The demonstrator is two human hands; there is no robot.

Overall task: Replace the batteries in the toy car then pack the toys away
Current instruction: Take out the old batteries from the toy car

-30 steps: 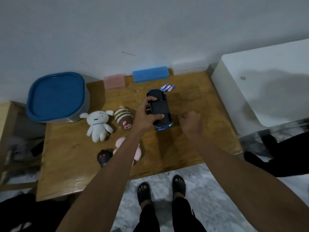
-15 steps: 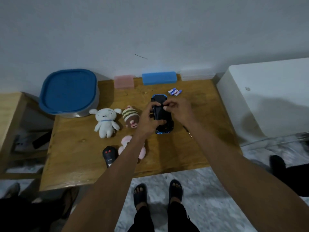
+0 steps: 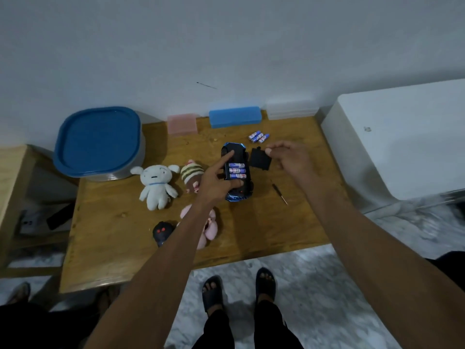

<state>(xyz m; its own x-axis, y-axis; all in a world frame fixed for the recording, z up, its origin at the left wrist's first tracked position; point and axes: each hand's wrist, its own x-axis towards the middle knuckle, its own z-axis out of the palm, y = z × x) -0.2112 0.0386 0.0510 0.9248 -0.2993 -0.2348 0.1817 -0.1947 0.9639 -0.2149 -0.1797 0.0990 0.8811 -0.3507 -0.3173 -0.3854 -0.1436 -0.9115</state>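
Observation:
A blue and black toy car (image 3: pixel 236 192) lies upside down on the wooden table (image 3: pixel 113 227). Its battery bay is uncovered and three batteries (image 3: pixel 237 170) sit inside. My left hand (image 3: pixel 217 178) grips the car, thumb and forefinger spanning the bay. My right hand (image 3: pixel 292 159) holds the black battery cover (image 3: pixel 260 161) by its top corner, just right of the car. Three loose batteries (image 3: pixel 258 136) lie behind the cover. A small screwdriver (image 3: pixel 278 193) rests to the right of the car.
A white plush (image 3: pixel 156 185), a striped plush (image 3: pixel 192 175), a pink plush (image 3: pixel 210 227) and a black remote (image 3: pixel 162 233) lie left of the car. A blue-lidded tub (image 3: pixel 98 142) stands at back left. Pink (image 3: pixel 182 124), blue (image 3: pixel 235 116) and clear (image 3: pixel 292 110) boxes line the wall. A white appliance (image 3: pixel 402 142) stands right.
My right hand moved from the table to the car, then lifted the black cover off and carried it to the right, exposing the batteries. My left hand stayed on the car.

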